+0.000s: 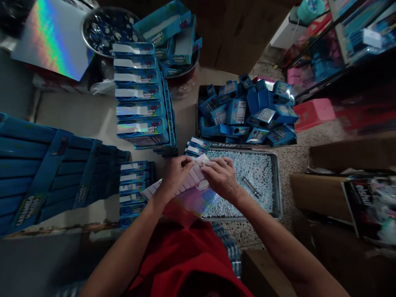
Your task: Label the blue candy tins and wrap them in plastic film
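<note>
Along the left side, big blue cartons (43,165) lie stacked on a pale counter (80,119), the largest mass in view. Next comes a tall pile of blue candy boxes (140,103), white strips across their near faces, then a dark crate (198,111) heaped with loose blue boxes (236,111). Just below the crate, a metal tray (279,181) holds small pale-blue and white pellets (235,165). Up beyond the pile, a round metal bowl (83,33) carries dark blue, shiny pieces. The label sheet (188,181), white strips along an iridescent backing, slants in the air before the red clothing (192,251), its right end above the tray's left part. The left hand (176,173) has its grip closed on the sheet's upper edge; the right hand (220,175) has its fingertips drawn together at the upper right end, though exactly what they pinch I cannot tell. Smallest is a slim metal tool (251,188) lying on the pellets
</note>
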### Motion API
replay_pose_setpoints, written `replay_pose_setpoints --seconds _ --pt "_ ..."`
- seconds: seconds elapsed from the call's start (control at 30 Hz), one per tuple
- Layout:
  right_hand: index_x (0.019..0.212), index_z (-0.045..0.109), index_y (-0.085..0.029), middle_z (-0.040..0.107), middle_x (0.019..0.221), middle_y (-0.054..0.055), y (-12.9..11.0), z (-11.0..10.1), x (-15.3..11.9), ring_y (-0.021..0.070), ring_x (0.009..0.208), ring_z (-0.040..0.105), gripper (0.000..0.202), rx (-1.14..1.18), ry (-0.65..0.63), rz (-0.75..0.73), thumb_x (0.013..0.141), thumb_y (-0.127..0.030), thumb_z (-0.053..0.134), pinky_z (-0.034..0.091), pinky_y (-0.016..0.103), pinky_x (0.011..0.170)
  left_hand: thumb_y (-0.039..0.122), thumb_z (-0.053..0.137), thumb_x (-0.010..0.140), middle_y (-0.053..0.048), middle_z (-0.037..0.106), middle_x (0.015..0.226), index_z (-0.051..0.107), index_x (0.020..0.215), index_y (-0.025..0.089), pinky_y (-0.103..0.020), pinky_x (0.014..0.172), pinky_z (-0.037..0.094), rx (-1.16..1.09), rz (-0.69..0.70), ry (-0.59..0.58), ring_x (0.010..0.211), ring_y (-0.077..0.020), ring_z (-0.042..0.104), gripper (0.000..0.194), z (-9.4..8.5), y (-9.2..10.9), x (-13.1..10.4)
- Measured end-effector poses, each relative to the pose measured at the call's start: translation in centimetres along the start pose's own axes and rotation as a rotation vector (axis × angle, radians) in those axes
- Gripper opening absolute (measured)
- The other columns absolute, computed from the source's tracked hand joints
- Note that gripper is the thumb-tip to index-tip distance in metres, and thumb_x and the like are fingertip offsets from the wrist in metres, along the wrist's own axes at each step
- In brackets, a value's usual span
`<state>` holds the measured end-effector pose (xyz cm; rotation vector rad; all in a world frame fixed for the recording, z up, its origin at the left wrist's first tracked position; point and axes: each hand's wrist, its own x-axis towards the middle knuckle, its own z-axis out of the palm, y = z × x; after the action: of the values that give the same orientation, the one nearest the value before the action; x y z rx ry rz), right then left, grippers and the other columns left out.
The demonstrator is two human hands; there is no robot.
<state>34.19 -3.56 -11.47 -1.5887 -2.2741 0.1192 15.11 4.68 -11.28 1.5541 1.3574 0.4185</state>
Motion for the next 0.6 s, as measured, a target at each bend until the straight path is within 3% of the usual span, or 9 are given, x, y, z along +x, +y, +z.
replay_pose_setpoints --seconds 0.1,0.27,0.5,0.6 --pt "0.102 0.070 -0.025 0.073 0.099 0.003 -0.7 -1.3 0.1 0.0243 0.101 0.057 0.010 0.015 -0.002 0.081 0.100 -0.024 0.060 0.035 0.043 0.096 0.030 0.066 0.085 -0.003 0.079 0.083 0.077 0.083 0.020 -0.028 0.070 0.046 0.026 0.001 0.011 0.078 -0.0197 0.069 0.016 0.3 0.4 0.0" --pt "0.138 0.059 -0.024 0.068 0.107 0.008 -1.0 -2.7 1.2 0.0281 0.104 0.052 0.038 -0.042 -0.077 0.184 0.101 -0.032 0.058 0.035 0.044 0.092 0.028 0.067 0.086 -0.003 0.079 0.085 0.079 0.087 0.020 -0.028 0.070 0.046 0.029 0.029 -0.018 0.077 -0.0191 0.069 0.014 0.6 0.8 -0.1" --pt "0.142 0.056 -0.024 0.065 0.110 0.008 -0.1 -3.0 3.1 0.0279 0.103 0.051 0.043 -0.075 -0.147 0.138 0.100 -0.031 0.059 0.035 0.042 0.087 0.029 0.067 0.090 -0.005 0.079 0.087 0.079 0.090 0.020 -0.029 0.069 0.044 0.036 0.077 -0.038 0.077 -0.0196 0.069 0.015 0.5 0.9 -0.6" --pt "0.141 0.057 -0.023 0.066 0.110 0.008 0.2 -3.3 3.6 0.0281 0.101 0.050 0.047 -0.082 -0.195 0.061 0.094 -0.022 0.063 0.035 0.042 0.084 0.031 0.069 0.090 -0.004 0.079 0.085 0.080 0.091 0.020 -0.029 0.066 0.042 0.062 0.087 -0.047 0.075 -0.0199 0.069 0.015 0.5 0.7 -0.5"
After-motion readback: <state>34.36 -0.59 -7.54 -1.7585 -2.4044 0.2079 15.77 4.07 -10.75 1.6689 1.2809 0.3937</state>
